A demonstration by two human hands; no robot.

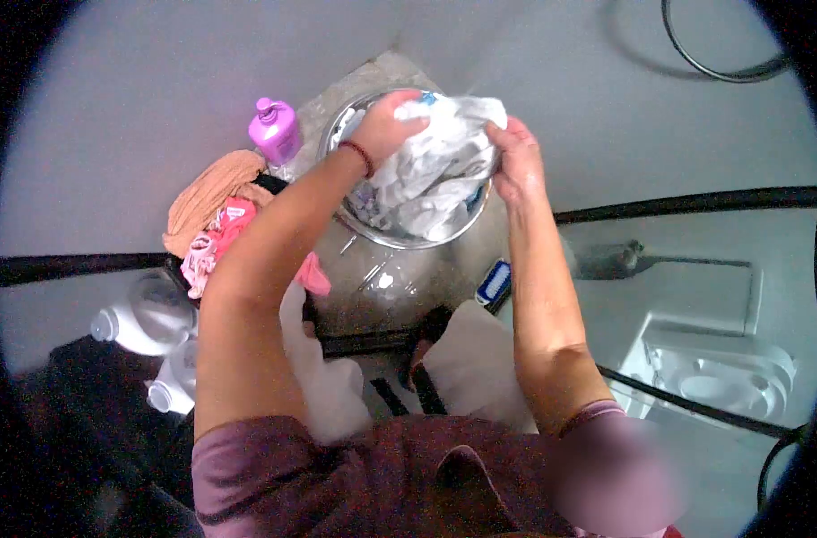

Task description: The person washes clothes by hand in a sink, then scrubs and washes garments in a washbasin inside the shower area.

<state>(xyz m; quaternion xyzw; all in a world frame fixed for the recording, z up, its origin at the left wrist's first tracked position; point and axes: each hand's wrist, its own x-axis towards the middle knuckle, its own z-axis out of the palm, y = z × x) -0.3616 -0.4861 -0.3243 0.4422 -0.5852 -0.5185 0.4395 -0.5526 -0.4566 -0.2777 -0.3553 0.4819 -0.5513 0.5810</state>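
Note:
A wet-looking white cloth garment (pixel 449 148) is stretched between my two hands above a round metal basin (pixel 408 242). My left hand (pixel 395 125) grips its upper left part, with a dark red bracelet on the wrist. At the upper right, my right hand (pixel 519 157) pinches the edge of the same garment. The lower folds hang down into the basin. More clothes (pixel 368 202), some patterned, lie in the basin, mostly hidden under the white cloth.
A purple pump bottle (pixel 276 130) stands left of the basin. Peach and pink clothes (pixel 216 202) are piled below it, near white jugs (pixel 148 314). A blue-and-white scrub brush (pixel 493 282) lies right of the wet floor patch (pixel 386 282). A squat toilet (pixel 713 381) is at right.

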